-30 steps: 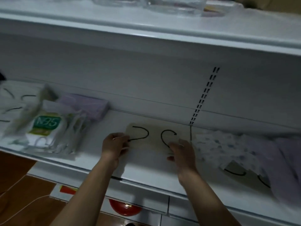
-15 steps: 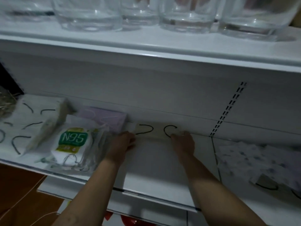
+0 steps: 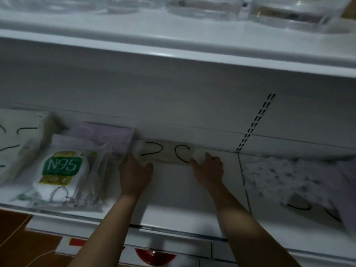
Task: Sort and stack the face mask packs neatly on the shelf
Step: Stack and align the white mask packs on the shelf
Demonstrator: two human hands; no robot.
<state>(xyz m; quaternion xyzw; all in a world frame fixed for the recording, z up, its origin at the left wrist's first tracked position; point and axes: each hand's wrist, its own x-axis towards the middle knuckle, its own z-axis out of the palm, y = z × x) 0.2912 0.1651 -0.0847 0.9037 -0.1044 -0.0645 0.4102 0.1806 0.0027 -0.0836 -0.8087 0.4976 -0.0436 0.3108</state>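
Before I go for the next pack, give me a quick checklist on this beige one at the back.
1. Beige flat mask pack with black ear loops lies flat on the white shelf, at the back wall: ok.
2. Left hand and right hand touch its two ends: ok.
3. Grip or mere push: cannot tell.
4. Gap to the lilac pack on its left: cannot tell.
5. White patterned packs at right sorted: not ok, jumbled over another beige pack.
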